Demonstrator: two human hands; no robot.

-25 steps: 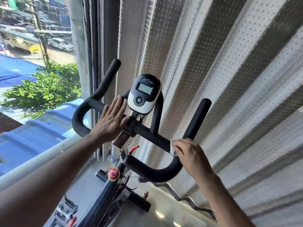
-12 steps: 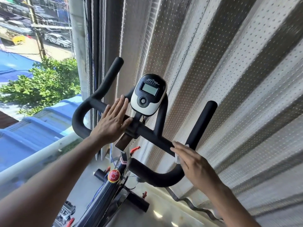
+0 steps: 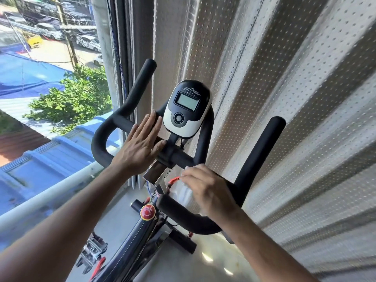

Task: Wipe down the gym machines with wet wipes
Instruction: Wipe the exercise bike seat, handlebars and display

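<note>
The right hand [image 3: 211, 190] curls on a thin, limp wet wipe [image 3: 186, 167] against the rigid, padded handlebar [image 3: 177, 157] right of the console [image 3: 186, 108], while the flat, open left hand [image 3: 140, 143] steadies the bar's left side.

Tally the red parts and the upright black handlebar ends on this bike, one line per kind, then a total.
Red knob: 1
Red lever under the handlebar: 1
Upright black bar ends: 2
Total: 4
</note>
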